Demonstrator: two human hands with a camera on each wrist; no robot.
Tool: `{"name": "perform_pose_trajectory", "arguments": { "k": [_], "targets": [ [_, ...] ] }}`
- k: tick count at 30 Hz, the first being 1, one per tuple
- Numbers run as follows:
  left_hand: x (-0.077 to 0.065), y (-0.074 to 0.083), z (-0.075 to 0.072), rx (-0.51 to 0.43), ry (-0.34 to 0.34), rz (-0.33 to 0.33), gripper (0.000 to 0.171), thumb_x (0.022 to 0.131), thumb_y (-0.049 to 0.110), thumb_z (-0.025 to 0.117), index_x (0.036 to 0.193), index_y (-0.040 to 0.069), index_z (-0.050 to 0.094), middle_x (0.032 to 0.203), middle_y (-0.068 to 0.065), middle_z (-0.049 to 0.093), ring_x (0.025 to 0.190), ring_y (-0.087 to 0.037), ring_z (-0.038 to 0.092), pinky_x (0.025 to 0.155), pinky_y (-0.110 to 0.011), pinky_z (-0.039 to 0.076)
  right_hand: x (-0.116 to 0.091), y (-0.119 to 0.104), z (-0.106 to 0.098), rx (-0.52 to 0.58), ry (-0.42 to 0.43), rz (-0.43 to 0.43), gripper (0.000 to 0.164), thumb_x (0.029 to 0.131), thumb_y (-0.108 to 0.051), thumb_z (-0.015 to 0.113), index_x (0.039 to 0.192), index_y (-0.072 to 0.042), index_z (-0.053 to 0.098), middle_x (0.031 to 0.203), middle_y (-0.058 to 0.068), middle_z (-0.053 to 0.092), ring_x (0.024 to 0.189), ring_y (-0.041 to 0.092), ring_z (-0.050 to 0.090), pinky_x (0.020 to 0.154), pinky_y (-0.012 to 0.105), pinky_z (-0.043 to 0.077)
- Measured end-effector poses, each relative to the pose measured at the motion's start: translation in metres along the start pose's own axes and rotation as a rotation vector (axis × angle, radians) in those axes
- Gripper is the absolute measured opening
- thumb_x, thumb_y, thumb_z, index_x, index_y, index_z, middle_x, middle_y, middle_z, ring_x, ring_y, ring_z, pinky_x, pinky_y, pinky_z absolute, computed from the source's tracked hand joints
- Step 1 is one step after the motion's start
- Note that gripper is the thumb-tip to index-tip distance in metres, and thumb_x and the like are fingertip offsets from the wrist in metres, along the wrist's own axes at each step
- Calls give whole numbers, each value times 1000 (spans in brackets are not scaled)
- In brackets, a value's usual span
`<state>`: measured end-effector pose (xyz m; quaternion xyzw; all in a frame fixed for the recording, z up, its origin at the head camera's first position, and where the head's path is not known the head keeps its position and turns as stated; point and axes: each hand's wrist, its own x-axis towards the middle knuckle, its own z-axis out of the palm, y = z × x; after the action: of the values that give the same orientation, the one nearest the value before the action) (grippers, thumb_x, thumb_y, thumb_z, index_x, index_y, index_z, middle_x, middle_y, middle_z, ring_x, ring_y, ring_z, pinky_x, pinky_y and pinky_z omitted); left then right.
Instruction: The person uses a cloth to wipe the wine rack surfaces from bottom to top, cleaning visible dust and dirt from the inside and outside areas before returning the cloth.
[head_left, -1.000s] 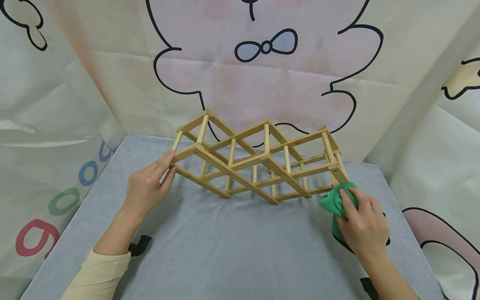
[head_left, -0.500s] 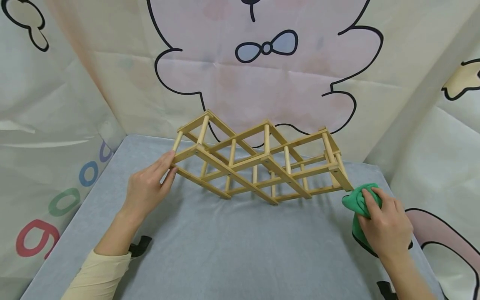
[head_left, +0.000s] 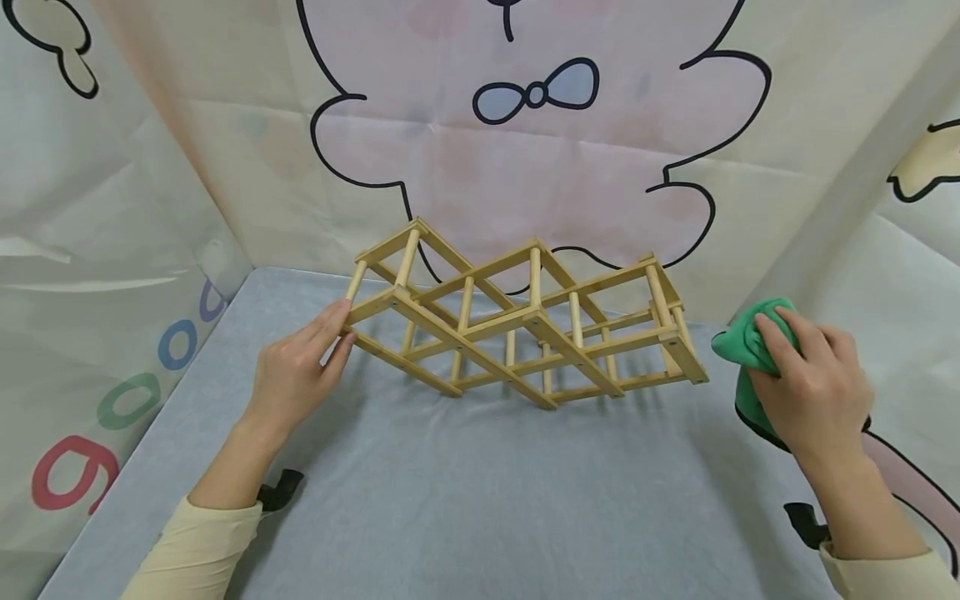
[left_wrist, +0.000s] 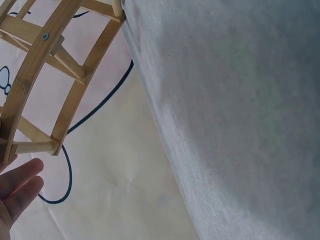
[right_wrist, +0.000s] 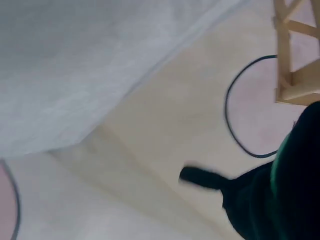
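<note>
A light wooden lattice rack (head_left: 534, 318) of crossed slats and round dowels, like a folding wine rack, stands on the cloth-covered table. My left hand (head_left: 296, 368) pinches the rack's left end between thumb and fingers; in the left wrist view its fingertips (left_wrist: 27, 175) show beside the end dowel. Off to the right of the rack, my right hand (head_left: 813, 392) grips a bunched green cloth (head_left: 756, 340) with a dark edge, raised and apart from the wood. In the right wrist view the cloth (right_wrist: 300, 175) looks mostly dark, with the rack's end (right_wrist: 283, 50) beyond it.
A pale blue-grey cloth covers the table (head_left: 480, 500). Printed fabric walls (head_left: 247, 183) with cartoon drawings rise behind it and on both sides. A black strap end (head_left: 281, 490) juts out at the left wrist, another (head_left: 806, 525) at the right.
My right hand has drawn the green cloth off the rack's right end, first rightward, then up and farther right. The left hand and the rack have stayed in place.
</note>
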<state>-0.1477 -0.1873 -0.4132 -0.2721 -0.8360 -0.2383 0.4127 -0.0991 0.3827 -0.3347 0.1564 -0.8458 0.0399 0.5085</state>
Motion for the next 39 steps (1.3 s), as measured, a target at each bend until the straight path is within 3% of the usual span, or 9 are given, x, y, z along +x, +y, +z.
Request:
{"name": "perform_pose_trajectory", "arguments": {
  "k": [4, 7, 11, 17, 27, 33, 39],
  "targets": [
    [0, 0, -1, -2, 0, -1, 54, 85, 2, 81, 137, 1, 68, 129, -15, 72, 82, -40, 76, 44, -51, 54, 15, -4, 8, 81, 29, 30, 23, 87, -7, 74, 108, 2, 80, 116, 23, 74, 94, 55, 64, 71, 74, 54],
    [-1, 0, -1, -3, 2, -2, 53, 85, 2, 82, 136, 1, 69, 129, -15, 72, 81, -40, 76, 44, -50, 53, 23, -6, 13, 113, 17, 3, 22, 87, -4, 75, 107, 0, 80, 117, 23, 74, 95, 55, 64, 74, 73, 55],
    [-1, 0, -1, -1, 4, -4, 52, 85, 2, 82, 135, 1, 70, 129, -14, 72, 80, -40, 76, 43, -50, 52, 32, -7, 24, 144, -22, -70, 35, 77, 10, 80, 110, -3, 80, 118, 21, 74, 96, 53, 64, 73, 72, 55],
    [-1, 1, -2, 4, 0, -7, 52, 86, 3, 81, 136, 2, 69, 129, -14, 72, 81, -40, 76, 43, -50, 52, 42, -6, 41, 210, -83, -141, 52, 68, 19, 84, 114, -3, 78, 123, 21, 73, 99, 53, 63, 75, 71, 55],
    [1, 2, -2, 4, -2, -3, 52, 86, 3, 82, 136, 2, 69, 129, -14, 72, 78, -40, 76, 42, -49, 51, 55, -5, 54, 170, -209, -260, 59, 65, 20, 85, 120, 1, 76, 128, 23, 70, 101, 54, 61, 72, 68, 56],
    [2, 1, -2, -1, 13, -3, 54, 85, 2, 82, 137, 3, 69, 128, -14, 73, 74, -39, 75, 41, -49, 50, 60, -4, 62, 143, -257, -273, 54, 70, 15, 87, 121, 0, 76, 130, 24, 69, 103, 53, 61, 74, 67, 57],
    [1, 1, -2, -3, 12, -3, 54, 85, 3, 82, 137, 4, 69, 128, -14, 73, 77, -40, 76, 41, -49, 50, 61, -6, 68, 154, -242, -236, 55, 67, 14, 89, 118, -3, 79, 130, 21, 70, 102, 51, 62, 71, 68, 57]
  ]
}}
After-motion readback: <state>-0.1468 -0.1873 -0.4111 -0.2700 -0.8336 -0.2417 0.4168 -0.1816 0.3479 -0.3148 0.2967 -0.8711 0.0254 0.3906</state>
